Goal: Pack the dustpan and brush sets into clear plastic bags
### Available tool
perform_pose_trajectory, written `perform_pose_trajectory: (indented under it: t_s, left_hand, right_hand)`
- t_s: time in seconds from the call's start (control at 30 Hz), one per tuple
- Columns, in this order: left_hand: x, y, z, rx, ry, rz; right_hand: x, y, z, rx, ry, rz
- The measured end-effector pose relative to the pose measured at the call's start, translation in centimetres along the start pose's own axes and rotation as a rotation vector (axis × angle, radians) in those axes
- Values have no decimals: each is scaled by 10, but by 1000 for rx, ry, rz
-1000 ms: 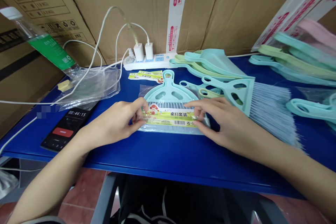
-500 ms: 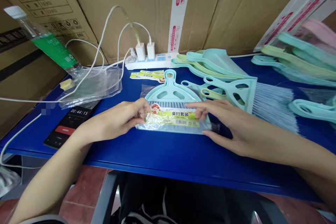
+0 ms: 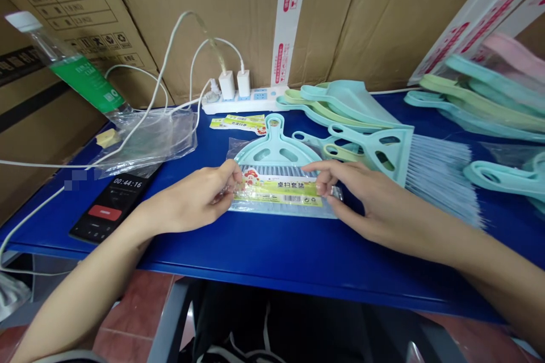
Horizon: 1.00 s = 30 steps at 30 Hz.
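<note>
A light-blue dustpan and brush set (image 3: 276, 146) lies flat on the table, handle pointing away from me. A clear plastic bag (image 3: 259, 206) covers its lower part, over the grey-blue bristles. Across the bag runs a yellow-green printed label (image 3: 281, 188) with a mushroom figure. At the bag's left edge, my left hand (image 3: 208, 193) is closed, thumb and fingers pinching the plastic. My right hand (image 3: 361, 193) pinches the bag's right edge near the label's end, its index finger stretched over the bristles.
Loose dustpans (image 3: 340, 96) and a brush (image 3: 443, 176) lie behind and right, with bagged sets (image 3: 489, 91) stacked beyond. Two spare labels (image 3: 238, 123) sit near a power strip (image 3: 247, 101). Left are a phone (image 3: 110, 204), plastic bags (image 3: 149, 139) and a leaning bottle (image 3: 80, 74).
My right thumb has come in toward the fingers and closed at the bag's right edge. My left hand keeps its pinch on the left edge. The set stays in place.
</note>
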<state>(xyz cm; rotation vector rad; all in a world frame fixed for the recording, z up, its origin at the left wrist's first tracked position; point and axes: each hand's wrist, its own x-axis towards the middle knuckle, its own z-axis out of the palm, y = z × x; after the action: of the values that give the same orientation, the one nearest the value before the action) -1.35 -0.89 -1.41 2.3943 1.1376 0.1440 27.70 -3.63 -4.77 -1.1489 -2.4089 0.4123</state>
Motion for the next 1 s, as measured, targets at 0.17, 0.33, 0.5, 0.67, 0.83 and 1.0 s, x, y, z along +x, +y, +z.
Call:
perform_pose_trajectory:
  t_s: [0.17, 0.33, 0.5, 0.67, 0.83, 1.0]
  left_hand:
    - [3, 0, 6, 11, 55, 12]
    - [4, -1, 8, 42, 80, -15]
    - [5, 1, 9, 91, 104, -31]
    - [5, 3, 9, 105, 98, -43]
    - [5, 4, 10, 99, 84, -50]
    - [7, 5, 12, 137, 87, -75]
  right_hand:
    - [5, -2, 7, 0, 68, 10]
    - [10, 0, 12, 2, 140, -4]
    - [11, 0, 14, -50, 169, -22]
    - [10, -1, 14, -108, 160, -81]
    - [9, -1, 12, -146, 114, -67]
    - [7, 0, 17, -150, 172, -56]
